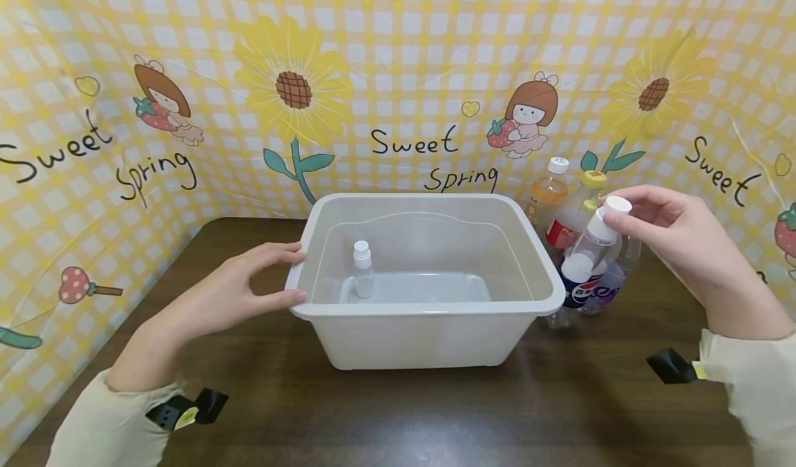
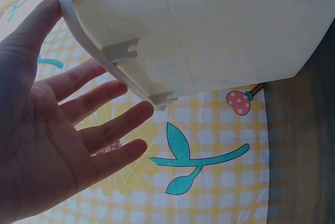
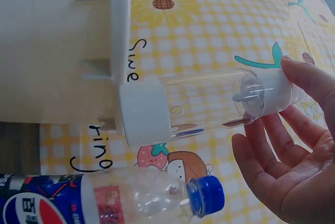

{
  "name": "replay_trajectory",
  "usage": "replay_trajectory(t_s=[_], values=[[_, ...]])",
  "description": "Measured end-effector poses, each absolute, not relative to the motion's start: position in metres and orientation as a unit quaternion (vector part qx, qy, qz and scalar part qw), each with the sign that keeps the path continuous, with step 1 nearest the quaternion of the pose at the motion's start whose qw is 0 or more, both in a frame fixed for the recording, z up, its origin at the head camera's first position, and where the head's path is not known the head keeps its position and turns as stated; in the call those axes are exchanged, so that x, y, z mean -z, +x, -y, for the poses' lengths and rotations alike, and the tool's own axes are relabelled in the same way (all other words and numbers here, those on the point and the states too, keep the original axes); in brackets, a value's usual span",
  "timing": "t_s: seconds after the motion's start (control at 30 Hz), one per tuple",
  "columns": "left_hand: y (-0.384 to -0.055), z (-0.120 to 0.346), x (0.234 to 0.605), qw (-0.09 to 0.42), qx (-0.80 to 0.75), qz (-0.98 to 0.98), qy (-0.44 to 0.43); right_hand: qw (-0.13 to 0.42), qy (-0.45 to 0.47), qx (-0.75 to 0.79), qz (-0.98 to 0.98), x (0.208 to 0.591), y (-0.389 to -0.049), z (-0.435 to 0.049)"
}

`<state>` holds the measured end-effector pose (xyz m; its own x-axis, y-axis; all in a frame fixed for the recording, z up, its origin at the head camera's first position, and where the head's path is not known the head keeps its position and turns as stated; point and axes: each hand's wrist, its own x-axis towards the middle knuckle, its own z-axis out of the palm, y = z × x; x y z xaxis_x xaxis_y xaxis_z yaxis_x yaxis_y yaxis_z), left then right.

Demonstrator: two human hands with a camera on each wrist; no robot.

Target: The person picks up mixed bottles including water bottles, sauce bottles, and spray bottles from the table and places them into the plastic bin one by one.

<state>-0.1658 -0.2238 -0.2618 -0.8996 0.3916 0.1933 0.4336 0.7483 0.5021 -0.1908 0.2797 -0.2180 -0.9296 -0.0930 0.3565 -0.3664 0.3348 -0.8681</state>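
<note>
My right hand [image 1: 678,235] pinches a clear cylindrical bottle [image 3: 201,103] by its white top, between thumb and fingers. The bottle has a white base and is held above the other bottles, to the right of the white plastic tub [image 1: 423,309]. My left hand [image 1: 233,294] rests its thumb and fingertips on the tub's left rim, the fingers fairly straight. In the left wrist view the remaining fingers [image 2: 112,130] spread below the rim. A small clear bottle with a white cap [image 1: 363,270] stands inside the tub, towards its left end.
Several bottles stand right of the tub: an orange drink bottle [image 1: 548,194], a yellow-capped bottle with a red label [image 1: 566,229], a blue-capped Pepsi bottle [image 3: 47,200] and a purple-labelled one [image 1: 604,291]. A patterned cloth [image 1: 398,73] hangs behind the brown table [image 1: 398,412].
</note>
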Motion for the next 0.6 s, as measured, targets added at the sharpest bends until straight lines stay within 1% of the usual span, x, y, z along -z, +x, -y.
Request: replay_trajectory(t_s=[0.13, 0.3, 0.43, 0.6], values=[[-0.166, 0.224, 0.262, 0.037, 0.278, 0.934, -0.221, 0.112, 0.145, -0.574, 0.798, 0.212, -0.194, -0.275], [-0.166, 0.224, 0.263, 0.038, 0.278, 0.934, -0.221, 0.104, 0.132, -0.536, 0.828, 0.205, -0.200, -0.269], [-0.166, 0.224, 0.263, 0.039, 0.279, 0.934, -0.222, 0.092, 0.138, -0.542, 0.824, 0.199, -0.204, -0.263], [-0.166, 0.224, 0.263, 0.042, 0.279, 0.933, -0.223, 0.097, 0.136, -0.502, 0.848, 0.189, -0.209, -0.251]])
